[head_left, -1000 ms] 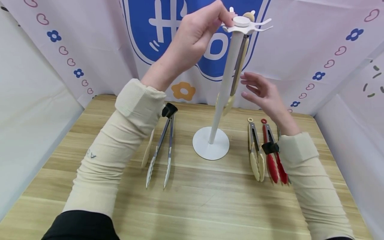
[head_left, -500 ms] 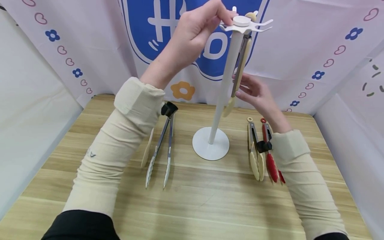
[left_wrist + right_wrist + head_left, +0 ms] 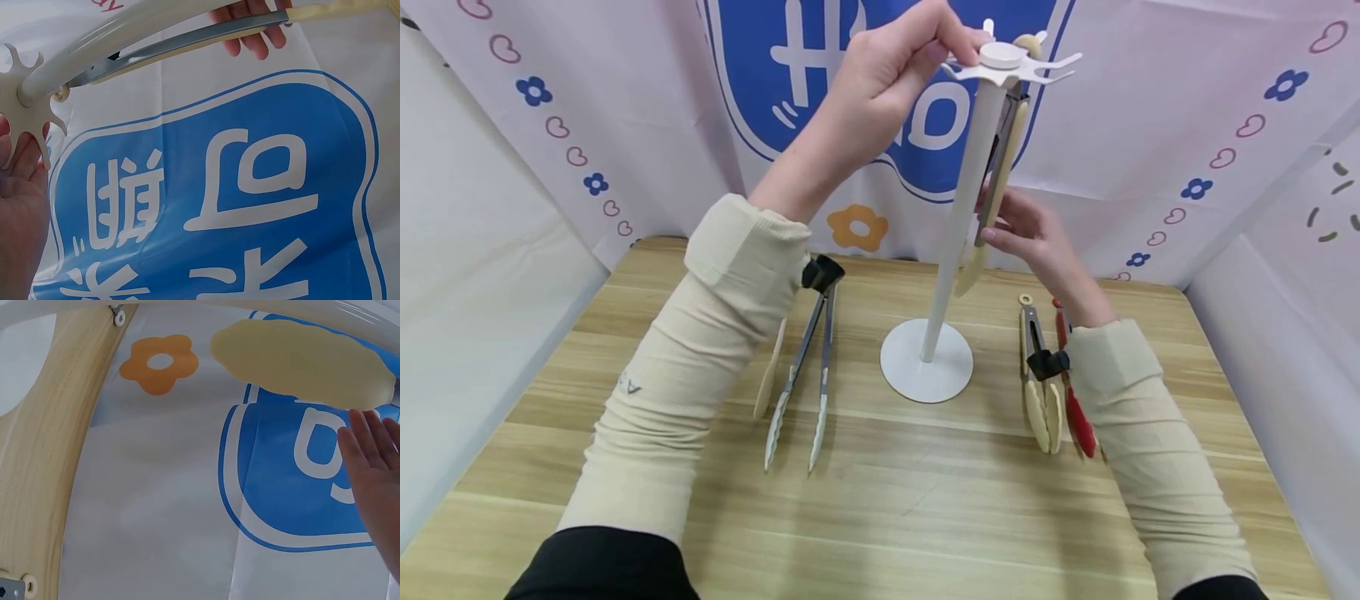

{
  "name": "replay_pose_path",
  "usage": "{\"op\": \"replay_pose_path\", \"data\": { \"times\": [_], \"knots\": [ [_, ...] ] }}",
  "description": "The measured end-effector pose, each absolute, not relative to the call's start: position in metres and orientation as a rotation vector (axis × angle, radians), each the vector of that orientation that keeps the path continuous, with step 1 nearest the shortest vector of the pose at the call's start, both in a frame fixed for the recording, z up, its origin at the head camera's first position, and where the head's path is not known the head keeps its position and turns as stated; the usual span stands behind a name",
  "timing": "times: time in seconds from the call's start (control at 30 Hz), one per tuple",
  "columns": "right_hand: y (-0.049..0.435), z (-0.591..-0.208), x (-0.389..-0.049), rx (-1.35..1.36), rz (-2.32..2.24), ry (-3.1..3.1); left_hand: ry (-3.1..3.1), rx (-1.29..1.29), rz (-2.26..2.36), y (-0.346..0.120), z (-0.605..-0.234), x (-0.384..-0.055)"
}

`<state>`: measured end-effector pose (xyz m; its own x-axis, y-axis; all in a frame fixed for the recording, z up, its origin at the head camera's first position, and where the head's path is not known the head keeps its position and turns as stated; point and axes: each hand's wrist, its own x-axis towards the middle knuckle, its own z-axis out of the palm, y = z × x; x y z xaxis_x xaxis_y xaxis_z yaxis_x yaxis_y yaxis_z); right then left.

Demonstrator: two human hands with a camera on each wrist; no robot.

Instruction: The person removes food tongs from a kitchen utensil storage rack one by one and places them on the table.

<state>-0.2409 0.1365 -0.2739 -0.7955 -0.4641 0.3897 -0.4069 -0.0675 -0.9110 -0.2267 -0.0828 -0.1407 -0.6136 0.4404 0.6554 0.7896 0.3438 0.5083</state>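
Note:
A white stand with a round base and a hooked top rises from the wooden table. My left hand pinches the edge of the hooked top between thumb and fingers. Cream-tipped tongs hang from a hook on the far right side of the pole. My right hand holds them low down, thumb in front and fingers behind. In the left wrist view, fingertips of the right hand show behind the steel arm. The right wrist view shows the broad cream tip close to my fingers.
White-tipped tongs lie spread left of the base, beside a cream utensil partly under the sleeve. Right of the base lie cream-tipped tongs and red tongs, partly hidden by the right arm. A printed cloth hangs behind.
My right hand has moved left from beside the hanging tongs and taken hold of them. Their tips have come together. The hooked top has turned slightly; my left hand stays there.

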Motion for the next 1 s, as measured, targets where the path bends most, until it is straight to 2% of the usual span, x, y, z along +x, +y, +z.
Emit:
{"op": "replay_pose_path", "data": {
  "times": [1.0],
  "knots": [
    [0.1367, -0.2782, -0.2433, -1.012, -2.268, 1.974, -2.185, -1.09, -1.182, -0.0826, -0.1421, -0.2281]
  ]
}}
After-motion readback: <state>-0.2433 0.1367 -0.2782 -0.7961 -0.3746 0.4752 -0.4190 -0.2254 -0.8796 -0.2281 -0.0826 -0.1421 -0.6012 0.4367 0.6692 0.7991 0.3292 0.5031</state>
